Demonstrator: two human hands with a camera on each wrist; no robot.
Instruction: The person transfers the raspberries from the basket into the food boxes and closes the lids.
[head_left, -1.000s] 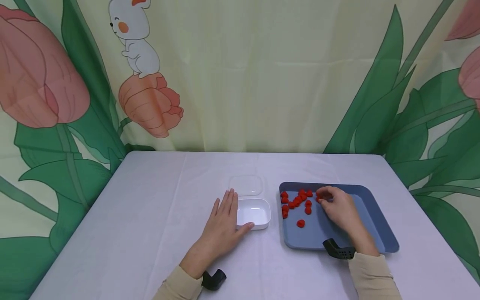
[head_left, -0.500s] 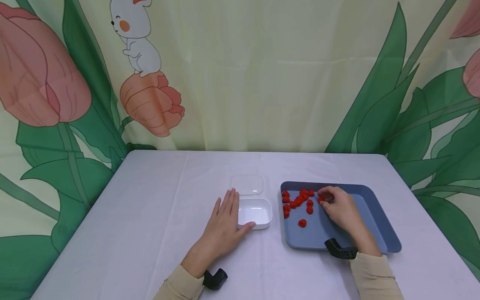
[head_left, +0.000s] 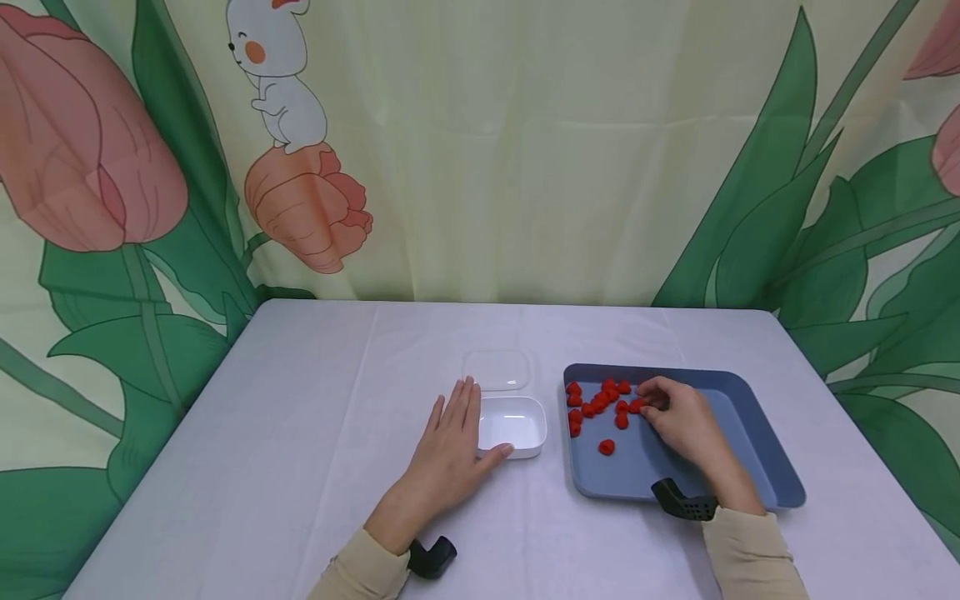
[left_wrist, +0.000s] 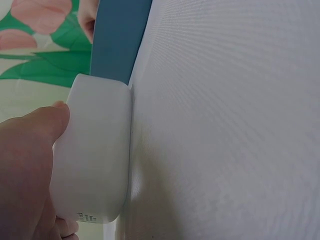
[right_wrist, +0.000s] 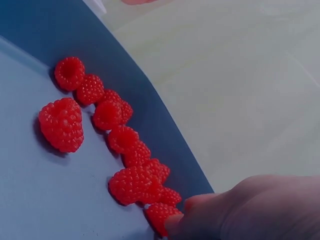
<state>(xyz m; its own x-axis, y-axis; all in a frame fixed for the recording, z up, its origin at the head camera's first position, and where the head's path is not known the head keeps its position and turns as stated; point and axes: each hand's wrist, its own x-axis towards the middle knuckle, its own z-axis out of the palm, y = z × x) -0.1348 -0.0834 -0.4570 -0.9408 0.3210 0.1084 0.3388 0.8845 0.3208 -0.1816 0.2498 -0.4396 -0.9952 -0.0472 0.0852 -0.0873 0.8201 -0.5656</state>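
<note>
My left hand (head_left: 447, 450) lies along the left side of a small white box (head_left: 531, 427), fingers straight and thumb over its near rim. In the left wrist view the thumb (left_wrist: 57, 120) presses the rim of the box (left_wrist: 95, 150). Over the blue tray (head_left: 697, 387), my right hand (head_left: 681, 417) pinches a red raspberry (head_left: 636, 406) between thumb and index fingertips. That raspberry (right_wrist: 161, 216) is partly covered by the thumb in the right wrist view. Several other raspberries (head_left: 600, 400) lie along the tray's left part, and a single raspberry (head_left: 607, 447) lies nearer the front.
A clear lid (head_left: 497, 369) lies flat just behind the white box. White cloth (head_left: 300, 417) covers the table, and a printed curtain (head_left: 487, 167) hangs behind its far edge. The tray's raised wall (right_wrist: 155, 110) runs beside the row of raspberries.
The right fingers have shifted slightly down in the tray with the raspberry, now close to the other raspberries. My left hand has stayed at the box. The head view has shifted slightly.
</note>
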